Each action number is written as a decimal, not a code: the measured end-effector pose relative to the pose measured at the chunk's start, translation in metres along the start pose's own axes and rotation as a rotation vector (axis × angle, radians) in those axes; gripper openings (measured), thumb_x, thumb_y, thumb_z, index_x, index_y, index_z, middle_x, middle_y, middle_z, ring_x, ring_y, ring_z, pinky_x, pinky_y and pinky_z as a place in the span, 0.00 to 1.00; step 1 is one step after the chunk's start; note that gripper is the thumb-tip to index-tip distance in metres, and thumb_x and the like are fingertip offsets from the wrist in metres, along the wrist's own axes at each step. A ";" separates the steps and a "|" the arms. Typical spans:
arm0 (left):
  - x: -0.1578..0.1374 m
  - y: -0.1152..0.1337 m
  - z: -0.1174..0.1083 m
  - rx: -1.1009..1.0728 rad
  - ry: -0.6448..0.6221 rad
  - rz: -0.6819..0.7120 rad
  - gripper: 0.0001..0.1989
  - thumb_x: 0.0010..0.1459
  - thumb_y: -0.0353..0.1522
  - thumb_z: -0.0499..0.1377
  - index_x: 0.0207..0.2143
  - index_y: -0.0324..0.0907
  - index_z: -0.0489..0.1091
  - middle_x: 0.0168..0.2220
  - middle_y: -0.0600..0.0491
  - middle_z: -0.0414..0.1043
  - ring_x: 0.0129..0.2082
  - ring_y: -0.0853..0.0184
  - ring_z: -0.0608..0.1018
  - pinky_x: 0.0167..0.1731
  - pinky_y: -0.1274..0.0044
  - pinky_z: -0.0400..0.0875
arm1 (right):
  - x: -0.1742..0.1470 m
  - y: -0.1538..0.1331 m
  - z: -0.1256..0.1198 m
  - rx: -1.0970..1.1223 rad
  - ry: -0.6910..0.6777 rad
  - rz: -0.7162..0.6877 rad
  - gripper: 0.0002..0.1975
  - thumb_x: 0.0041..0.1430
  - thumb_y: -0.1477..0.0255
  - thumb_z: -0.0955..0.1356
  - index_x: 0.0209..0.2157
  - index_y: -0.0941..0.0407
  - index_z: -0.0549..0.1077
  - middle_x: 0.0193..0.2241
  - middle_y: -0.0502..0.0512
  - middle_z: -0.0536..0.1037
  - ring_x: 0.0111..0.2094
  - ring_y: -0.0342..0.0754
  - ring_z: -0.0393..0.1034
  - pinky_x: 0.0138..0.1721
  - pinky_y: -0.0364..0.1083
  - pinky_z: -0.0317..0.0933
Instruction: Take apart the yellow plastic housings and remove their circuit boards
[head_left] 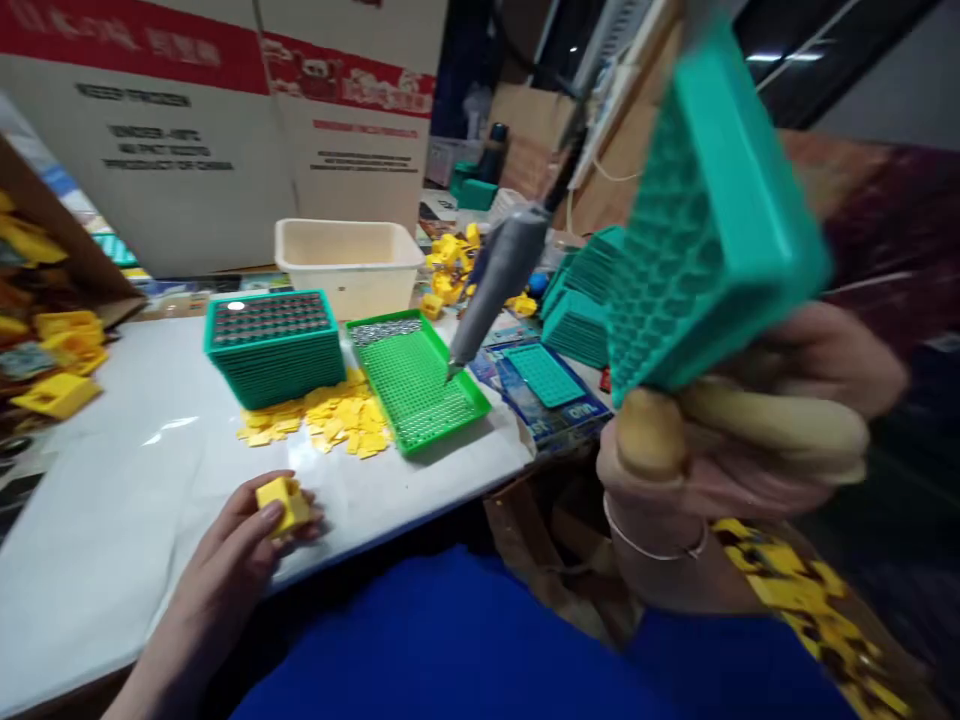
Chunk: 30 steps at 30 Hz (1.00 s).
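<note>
My left hand is closed on a small yellow plastic part above the white table's front edge. Raised close to the camera, my right hand grips a teal tray full of round pockets, tilted on its side. Beige covers sit on some of its fingers. A grey electric screwdriver hangs point down over a bright green tray with small metal screws in it. Left of that stands a stack of teal trays, the top one filled with rows of dark round pieces.
Flat yellow pieces lie before the stack. A cream bin stands behind, against white cartons. More yellow parts and teal trays are at the back right. Boxes of yellow parts flank me on both sides.
</note>
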<state>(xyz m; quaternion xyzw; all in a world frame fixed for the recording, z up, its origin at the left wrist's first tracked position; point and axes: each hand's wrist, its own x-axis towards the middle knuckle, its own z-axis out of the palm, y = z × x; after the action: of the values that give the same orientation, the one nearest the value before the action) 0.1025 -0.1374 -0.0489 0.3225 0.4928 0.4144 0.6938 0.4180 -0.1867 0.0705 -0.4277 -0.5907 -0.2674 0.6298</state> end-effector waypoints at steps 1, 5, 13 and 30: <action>0.002 0.001 0.000 0.011 0.010 -0.008 0.27 0.40 0.39 0.73 0.44 0.42 0.72 0.35 0.47 0.81 0.36 0.57 0.82 0.36 0.71 0.80 | -0.008 0.017 -0.013 -0.045 0.050 -0.077 0.08 0.55 0.67 0.70 0.27 0.51 0.67 0.52 0.47 0.73 0.57 0.57 0.68 0.58 0.62 0.64; 0.009 0.001 -0.001 0.047 0.048 -0.035 0.30 0.33 0.40 0.75 0.41 0.41 0.73 0.34 0.47 0.82 0.33 0.56 0.83 0.33 0.72 0.81 | -0.042 0.097 -0.024 -0.430 -0.323 0.109 0.04 0.56 0.74 0.66 0.27 0.54 0.67 0.50 0.59 0.77 0.55 0.56 0.70 0.55 0.59 0.66; 0.012 0.003 -0.008 0.051 0.127 -0.077 0.30 0.34 0.39 0.75 0.42 0.41 0.73 0.36 0.46 0.82 0.33 0.54 0.83 0.33 0.72 0.82 | -0.080 0.158 0.015 -0.768 -1.019 0.501 0.06 0.58 0.75 0.63 0.32 0.58 0.73 0.35 0.64 0.80 0.40 0.56 0.74 0.41 0.49 0.64; -0.011 0.005 0.020 -0.069 0.075 0.021 0.24 0.43 0.42 0.73 0.41 0.43 0.73 0.33 0.51 0.81 0.35 0.64 0.83 0.41 0.79 0.77 | -0.081 0.081 0.022 -0.231 -0.547 0.031 0.13 0.66 0.69 0.62 0.46 0.54 0.76 0.39 0.59 0.81 0.42 0.49 0.75 0.46 0.49 0.68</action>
<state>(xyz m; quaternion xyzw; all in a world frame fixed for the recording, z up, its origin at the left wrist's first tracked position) 0.1188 -0.1459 -0.0339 0.2878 0.5005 0.4502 0.6811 0.4620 -0.1420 -0.0278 -0.5618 -0.6974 -0.1980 0.3985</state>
